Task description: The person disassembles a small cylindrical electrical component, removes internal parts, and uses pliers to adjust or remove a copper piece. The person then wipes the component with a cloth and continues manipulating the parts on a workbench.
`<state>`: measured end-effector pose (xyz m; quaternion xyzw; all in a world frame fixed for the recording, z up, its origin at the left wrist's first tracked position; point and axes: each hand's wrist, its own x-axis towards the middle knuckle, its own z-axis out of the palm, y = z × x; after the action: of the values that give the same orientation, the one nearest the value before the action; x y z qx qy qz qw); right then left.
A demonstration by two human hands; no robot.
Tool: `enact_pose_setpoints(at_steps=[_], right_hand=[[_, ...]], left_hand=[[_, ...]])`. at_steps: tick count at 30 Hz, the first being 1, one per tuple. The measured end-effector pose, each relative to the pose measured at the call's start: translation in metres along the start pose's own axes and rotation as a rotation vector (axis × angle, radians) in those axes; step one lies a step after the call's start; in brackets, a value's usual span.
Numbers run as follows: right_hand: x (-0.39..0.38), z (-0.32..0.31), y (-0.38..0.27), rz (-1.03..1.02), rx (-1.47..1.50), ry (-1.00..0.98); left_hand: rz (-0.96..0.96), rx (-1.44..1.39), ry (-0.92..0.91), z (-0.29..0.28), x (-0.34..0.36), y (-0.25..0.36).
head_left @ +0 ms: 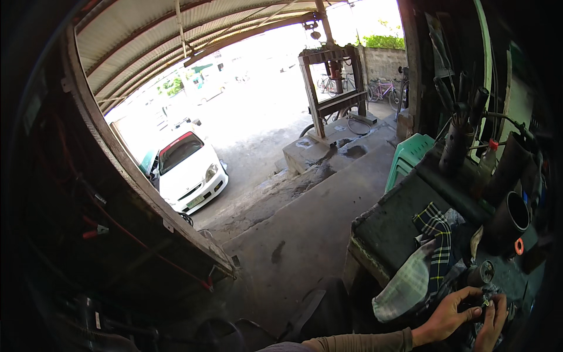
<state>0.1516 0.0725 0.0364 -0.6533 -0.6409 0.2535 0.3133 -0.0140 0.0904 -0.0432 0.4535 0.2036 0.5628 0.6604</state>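
Observation:
Over the workbench at the lower right, my left hand point(444, 318) reaches in from a brown sleeve, fingers bent and closed around a small dark metal part point(486, 302). My right hand point(492, 325) meets it from the other side, its fingertips pinching the same part. The part's exact kind is too small and shadowed to make out. Just beyond my fingers sits a round metal cylinder point(482, 273). Beside my left hand lie a pale cloth point(404, 290) and a dark plaid cloth point(437, 234).
The dark workbench point(387, 240) carries a black tube-like container point(510, 220), a holder with tools point(456, 146) and a bottle with a red cap point(488, 155). Green plastic stools point(407, 155) stand behind it. Farther off are a press frame point(334, 88) and a white car point(187, 167).

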Motion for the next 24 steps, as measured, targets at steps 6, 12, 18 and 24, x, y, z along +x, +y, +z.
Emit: enact_pose_setpoints(at_steps=[6, 12, 18, 24], right_hand=[[0.013, 0.004, 0.028, -0.157, -0.229, 0.060], [0.002, 0.000, 0.004, -0.056, 0.024, -0.008], [0.010, 0.002, 0.015, -0.127, -0.216, 0.069], [0.001, -0.002, -0.001, -0.107, -0.079, -0.016]], left_hand=[[0.086, 0.126, 0.015, -0.005, 0.006, -0.022], [0.011, -0.003, 0.019, 0.001, -0.001, -0.001], [0.044, 0.087, 0.027, -0.002, 0.000, -0.006], [0.041, 0.047, 0.021, -0.002, 0.001, -0.006]])
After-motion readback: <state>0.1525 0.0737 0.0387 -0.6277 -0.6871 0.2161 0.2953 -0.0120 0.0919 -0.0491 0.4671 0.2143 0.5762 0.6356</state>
